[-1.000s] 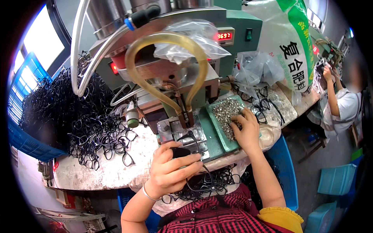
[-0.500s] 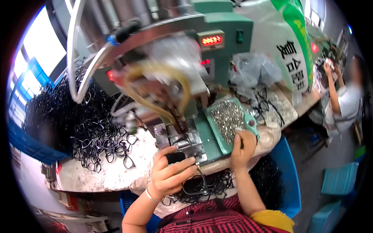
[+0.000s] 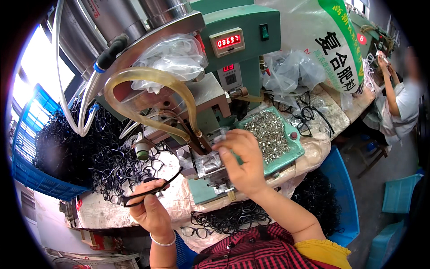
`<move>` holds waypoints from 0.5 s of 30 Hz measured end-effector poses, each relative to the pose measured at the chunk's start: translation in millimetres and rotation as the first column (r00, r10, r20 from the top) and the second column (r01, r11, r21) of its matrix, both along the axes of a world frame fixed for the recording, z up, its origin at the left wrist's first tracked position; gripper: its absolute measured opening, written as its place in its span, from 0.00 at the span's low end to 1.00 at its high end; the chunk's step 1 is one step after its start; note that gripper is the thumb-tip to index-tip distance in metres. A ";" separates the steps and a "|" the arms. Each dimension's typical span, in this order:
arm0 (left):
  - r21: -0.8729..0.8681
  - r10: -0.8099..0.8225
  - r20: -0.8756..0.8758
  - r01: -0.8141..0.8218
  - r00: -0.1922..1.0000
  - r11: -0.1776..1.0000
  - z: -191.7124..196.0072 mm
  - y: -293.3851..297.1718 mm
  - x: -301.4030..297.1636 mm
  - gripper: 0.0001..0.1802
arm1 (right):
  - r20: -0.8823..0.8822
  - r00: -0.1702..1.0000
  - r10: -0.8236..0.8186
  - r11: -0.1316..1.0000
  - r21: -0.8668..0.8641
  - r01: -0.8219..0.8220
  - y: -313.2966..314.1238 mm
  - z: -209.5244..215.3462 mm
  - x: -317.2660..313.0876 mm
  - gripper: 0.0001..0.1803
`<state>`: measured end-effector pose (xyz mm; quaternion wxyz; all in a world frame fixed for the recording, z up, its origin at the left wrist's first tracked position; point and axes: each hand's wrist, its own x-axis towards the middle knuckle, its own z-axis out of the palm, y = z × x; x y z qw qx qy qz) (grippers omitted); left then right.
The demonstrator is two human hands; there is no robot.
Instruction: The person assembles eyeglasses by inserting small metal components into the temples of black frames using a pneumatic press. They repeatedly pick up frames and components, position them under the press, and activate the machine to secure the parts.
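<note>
My left hand (image 3: 153,215) is closed on a black eyeglass frame (image 3: 168,183), held tilted over the table left of the machine. My right hand (image 3: 245,163) reaches up to the metal fixture (image 3: 208,167) of a green press-like machine (image 3: 242,22). Its thumb and fingertips come together at the fixture's top, beside two copper-coloured prongs (image 3: 199,145); whatever they pinch is too small or hidden. A green tray (image 3: 293,151) full of small shiny metal pieces (image 3: 268,134) sits just beyond my right wrist.
Black eyeglass frames heap up on the table's left (image 3: 130,166) and in a blue crate (image 3: 53,181). More lie at the front edge (image 3: 224,217) and in a blue bin (image 3: 342,201) at right. A yellowish hose (image 3: 134,74) loops before the machine. Another person (image 3: 398,103) sits far right.
My left hand has moved left, away from the fixture, with an eyeglass frame in it. My right hand has gone from the tray of metal pieces to the fixture. The view has shifted slightly.
</note>
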<state>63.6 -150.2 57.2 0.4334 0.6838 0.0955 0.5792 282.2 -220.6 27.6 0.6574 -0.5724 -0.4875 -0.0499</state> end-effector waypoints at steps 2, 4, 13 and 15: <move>-0.030 0.019 0.050 -0.018 0.999 0.999 -2.2 0.1 5.9 0.08 | -0.027 1.000 0.016 1.000 0.005 -0.016 3.1 -4.0 -11.4 0.07; -0.028 0.046 0.125 -0.043 0.991 0.999 3.5 0.6 14.4 0.09 | -0.081 0.995 0.058 0.998 -0.009 -0.059 2.9 -5.7 -15.4 0.08; 0.064 -0.113 0.107 0.106 0.988 0.992 45.1 -10.7 17.3 0.11 | -0.501 0.833 0.237 0.972 0.118 -0.206 10.4 -14.8 -28.5 0.08; 0.100 -0.114 0.105 0.104 0.988 0.990 49.2 -0.2 26.2 0.10 | -0.535 0.806 0.254 0.967 0.148 -0.207 11.4 -13.9 -27.6 0.08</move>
